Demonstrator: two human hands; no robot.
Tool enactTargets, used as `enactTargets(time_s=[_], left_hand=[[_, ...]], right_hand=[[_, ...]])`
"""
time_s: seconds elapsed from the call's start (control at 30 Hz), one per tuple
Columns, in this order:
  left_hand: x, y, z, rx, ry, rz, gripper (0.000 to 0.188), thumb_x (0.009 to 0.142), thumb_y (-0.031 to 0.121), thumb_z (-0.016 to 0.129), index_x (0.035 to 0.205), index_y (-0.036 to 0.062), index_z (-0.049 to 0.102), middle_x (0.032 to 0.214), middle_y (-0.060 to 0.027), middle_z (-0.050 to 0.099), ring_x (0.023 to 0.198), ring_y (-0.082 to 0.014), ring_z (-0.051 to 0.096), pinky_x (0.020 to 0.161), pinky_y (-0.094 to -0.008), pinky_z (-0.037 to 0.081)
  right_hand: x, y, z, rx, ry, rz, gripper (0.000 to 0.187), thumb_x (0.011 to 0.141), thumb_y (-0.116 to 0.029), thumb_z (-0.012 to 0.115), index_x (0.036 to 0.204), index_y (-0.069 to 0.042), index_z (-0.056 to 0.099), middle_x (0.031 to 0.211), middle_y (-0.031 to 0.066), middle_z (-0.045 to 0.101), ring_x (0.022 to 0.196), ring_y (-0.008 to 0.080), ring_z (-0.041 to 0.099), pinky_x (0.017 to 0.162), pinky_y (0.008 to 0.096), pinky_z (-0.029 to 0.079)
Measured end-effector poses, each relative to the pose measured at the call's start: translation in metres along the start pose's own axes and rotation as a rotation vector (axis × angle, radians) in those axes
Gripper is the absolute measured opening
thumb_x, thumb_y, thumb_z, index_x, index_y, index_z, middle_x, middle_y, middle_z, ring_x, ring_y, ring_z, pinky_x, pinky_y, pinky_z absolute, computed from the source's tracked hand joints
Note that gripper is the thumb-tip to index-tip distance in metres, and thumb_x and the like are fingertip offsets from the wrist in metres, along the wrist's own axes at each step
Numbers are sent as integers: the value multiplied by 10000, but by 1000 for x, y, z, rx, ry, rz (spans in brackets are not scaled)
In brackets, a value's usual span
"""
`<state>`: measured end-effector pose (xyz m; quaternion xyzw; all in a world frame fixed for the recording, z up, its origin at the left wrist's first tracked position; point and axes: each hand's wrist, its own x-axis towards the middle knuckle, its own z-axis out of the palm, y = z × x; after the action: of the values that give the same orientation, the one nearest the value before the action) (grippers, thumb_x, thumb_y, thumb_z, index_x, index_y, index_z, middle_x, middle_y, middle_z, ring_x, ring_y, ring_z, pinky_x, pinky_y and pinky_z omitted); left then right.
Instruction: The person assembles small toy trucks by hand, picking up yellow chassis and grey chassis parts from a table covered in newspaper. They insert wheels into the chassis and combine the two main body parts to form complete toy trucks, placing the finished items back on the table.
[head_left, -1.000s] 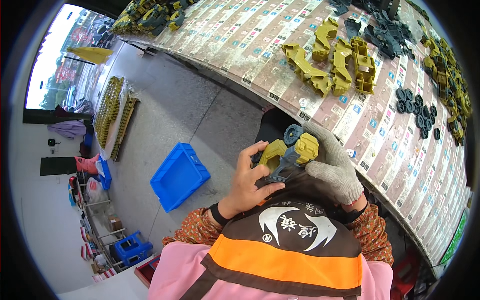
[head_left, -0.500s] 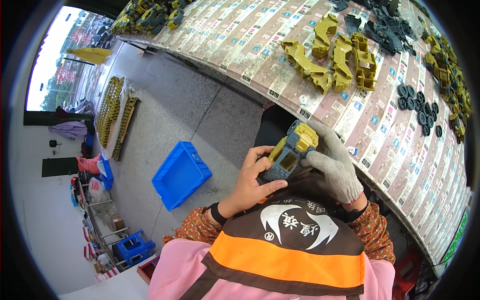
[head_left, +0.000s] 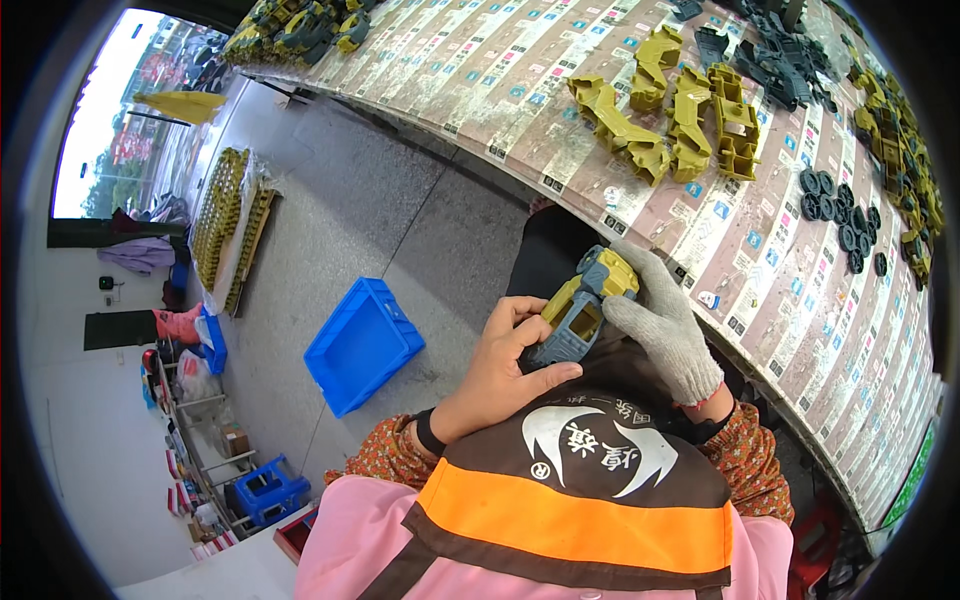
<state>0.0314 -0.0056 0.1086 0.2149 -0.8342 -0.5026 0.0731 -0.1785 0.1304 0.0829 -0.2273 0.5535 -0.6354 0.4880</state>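
Note:
A toy truck in yellow-green and grey-blue plastic is held over my lap, close to the table's near edge. My bare left hand grips its lower grey end, with the thumb on the near side and the fingers on the far side. My right hand, in a pale knitted glove, is wrapped round the upper yellow end, its thumb against the side. The gloved fingers behind the truck are partly hidden.
On the patterned table lie yellow-green plastic parts, black wheels, dark grey parts and a pile of assembled pieces. A blue crate stands on the floor at left, with a blue stool beyond.
The toy truck has turned and tilted slightly between my hands, showing more of its side. Both hands still hold it in nearly the same place.

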Motion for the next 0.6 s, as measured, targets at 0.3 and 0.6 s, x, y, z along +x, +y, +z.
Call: enactTargets(time_s=[0.3,0.6], left_hand=[[-5,-9,-4,-241,-31,-57,415,933,268,845,1193,38,617,1315,-134,546,1251,-259,554,1115,-378,427],[4,-18,-20,-1009,-209,-432,472,1091,258,654,1467,88,425,1374,-83,561,1276,-172,567,1097,-343,475]], right_hand=[[1,-2,-2,125,-16,97,624,957,-197,771,1495,8,531,1370,124,638,1276,197,604,1112,349,484],[3,-2,2,152,42,183,520,1011,-322,723,1421,-23,613,1044,46,694,784,87,636,659,244,512]])
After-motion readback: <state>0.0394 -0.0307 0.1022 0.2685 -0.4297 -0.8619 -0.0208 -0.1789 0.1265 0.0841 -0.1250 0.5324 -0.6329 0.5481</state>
